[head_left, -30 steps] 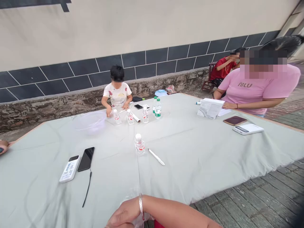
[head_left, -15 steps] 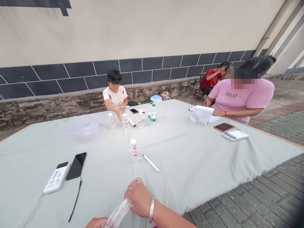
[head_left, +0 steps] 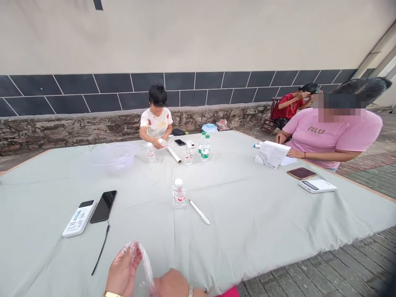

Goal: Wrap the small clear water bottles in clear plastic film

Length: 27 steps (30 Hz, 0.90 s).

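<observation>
A strip of bunched clear plastic film (head_left: 146, 264) runs between my two hands at the bottom of the view. My left hand (head_left: 121, 270), with a gold band at its wrist, pinches one end of it, and the film arches up over the fingers. The lower end disappears at my right hand (head_left: 172, 283), closed and partly below the frame edge, with a pale bracelet on its wrist. Beyond them stand a small clear bottle with a white cap (head_left: 178, 193) and, to its right, a white pen (head_left: 199, 212) lying flat.
Left lie a white power bank (head_left: 79, 218) and a black phone (head_left: 103, 207) with a strap. Farther back are a clear basin (head_left: 114, 156), a cardboard tube (head_left: 174, 155) and green-capped bottles (head_left: 205, 148). A person across handles a small bottle; another writes behind a white box (head_left: 272, 154).
My left hand has risen into view with the film, while my right hand has moved down and left. Across the table, the person has lifted a small bottle and tilted it. The view has shifted slightly.
</observation>
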Motion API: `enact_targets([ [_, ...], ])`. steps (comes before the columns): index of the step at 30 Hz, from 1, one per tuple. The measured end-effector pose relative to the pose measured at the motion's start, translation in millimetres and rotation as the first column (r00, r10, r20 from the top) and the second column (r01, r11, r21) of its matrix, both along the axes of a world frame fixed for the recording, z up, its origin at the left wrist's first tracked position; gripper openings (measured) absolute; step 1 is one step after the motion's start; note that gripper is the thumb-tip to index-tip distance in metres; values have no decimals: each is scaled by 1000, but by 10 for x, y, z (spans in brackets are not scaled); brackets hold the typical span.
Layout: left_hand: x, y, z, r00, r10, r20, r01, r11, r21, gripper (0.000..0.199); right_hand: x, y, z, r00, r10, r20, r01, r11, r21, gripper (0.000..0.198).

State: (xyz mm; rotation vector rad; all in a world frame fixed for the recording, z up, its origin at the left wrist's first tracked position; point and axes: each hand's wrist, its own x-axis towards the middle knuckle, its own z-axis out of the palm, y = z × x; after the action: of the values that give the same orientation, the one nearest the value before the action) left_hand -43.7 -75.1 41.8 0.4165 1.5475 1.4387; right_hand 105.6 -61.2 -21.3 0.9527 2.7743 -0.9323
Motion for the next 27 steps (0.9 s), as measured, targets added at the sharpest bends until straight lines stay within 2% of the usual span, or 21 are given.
enact_targets([
  [2, 92, 24, -115, 971, -27, -236, 9, 997, -80, 33, -105, -47, -38, 986, -21, 165, 13, 999, 48, 12],
  [3, 125, 21, -167, 919, -102, -381, 68, 992, -103, 31, -107, -57, 12, 977, -39, 211, 21, 996, 89, 15],
  [5, 167, -11, -252, 728, -314, -609, 277, 948, -158, 28, -16, -47, 237, 986, -11, 169, -15, 989, 149, 15],
  [6, 178, -38, -282, 632, -419, -652, 396, 898, -194, 28, 65, -27, 391, 993, -9, 114, -11, 984, 175, 12],
  [7, 184, -70, -302, 564, -517, -644, 503, 834, -228, 29, 155, 2, 554, 999, -29, 37, 21, 980, 196, 8],
  [9, 188, -143, -300, 518, -692, -503, 674, 692, -258, 30, 321, 74, 850, 978, -148, -146, 170, 974, 153, 13],
  [11, 187, -203, -234, 546, -789, -283, 782, 601, -168, 29, 412, 141, 1027, 896, -311, -317, 330, 944, 7, 24],
  [12, 189, -218, -180, 577, -797, -177, 798, 596, -87, 31, 420, 163, 1057, 838, -388, -383, 386, 918, -84, 25],
  [13, 194, -221, -119, 624, -777, -83, 780, 626, 2, 33, 403, 173, 1049, 782, -449, -432, 416, 892, -176, 23],
  [15, 219, -189, 1, 743, -666, 64, 652, 743, 154, 36, 319, 152, 956, 665, -555, -499, 429, 831, -353, 16],
  [17, 268, -127, 75, 848, -510, 146, 477, 853, 210, 36, 215, 91, 829, 539, -668, -513, 396, 738, -546, 19],
  [19, 330, -68, 79, 927, -363, 91, 346, 924, 161, 31, 143, 19, 748, 449, -754, -480, 295, 632, -717, 30],
  [21, 396, -33, 29, 956, -254, -145, 269, 959, 93, 20, 122, -35, 739, 417, -798, -435, 146, 531, -835, 40],
  [22, 426, -27, -4, 927, -208, -311, 246, 965, 87, 14, 127, -51, 754, 407, -809, -423, 72, 490, -868, 42],
  [24, 480, -27, -60, 782, -121, -611, 251, 959, 131, 6, 151, -56, 788, 371, -832, -414, -34, 433, -901, 44],
  [26, 522, -34, -87, 640, -77, -765, 321, 931, 174, 10, 178, -27, 788, 318, -863, -393, -57, 397, -916, 45],
  [27, 537, -37, -88, 605, -88, -791, 365, 914, 177, 12, 190, -1, 771, 297, -880, -371, -40, 377, -925, 46],
])
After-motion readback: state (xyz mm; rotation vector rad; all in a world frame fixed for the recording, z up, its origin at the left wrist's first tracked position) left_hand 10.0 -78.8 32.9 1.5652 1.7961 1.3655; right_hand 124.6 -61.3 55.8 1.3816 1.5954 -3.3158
